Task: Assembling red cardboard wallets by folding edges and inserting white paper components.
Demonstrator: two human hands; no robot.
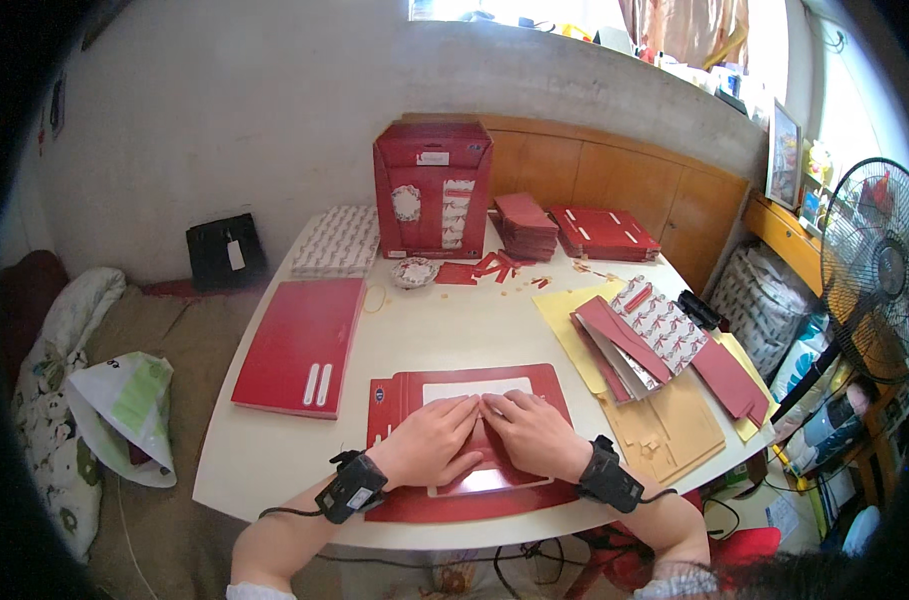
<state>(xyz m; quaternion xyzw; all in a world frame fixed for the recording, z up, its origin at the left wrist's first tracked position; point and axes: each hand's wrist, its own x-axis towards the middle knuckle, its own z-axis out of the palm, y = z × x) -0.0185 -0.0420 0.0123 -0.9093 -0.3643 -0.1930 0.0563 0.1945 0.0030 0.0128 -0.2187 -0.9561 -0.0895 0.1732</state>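
Observation:
In front of me lies a flat red cardboard panel (544, 385) with rounded corners and a white rectangular border. A glossy red patch (486, 478) shows inside that border. Both palms face down on the panel, their fingertips meeting near its middle. My left hand (432, 440) has its thumb apart from the fingers, which lie against the surface. My right hand (536, 436) rests beside it with fingers slightly bent and nothing visible in its grasp. The hands hide the panel's centre, so any small piece beneath the fingers cannot be seen. Black bands circle both wrists.
A red board stack (299, 345) lies left, patterned sheets (336, 240) behind it. An upright red box (434, 190), small dish (414, 272), red card stacks (526, 228) and scraps (489, 268) occupy the back. Folded patterned card (654, 325) covers yellow sheets right, near a fan (874, 270).

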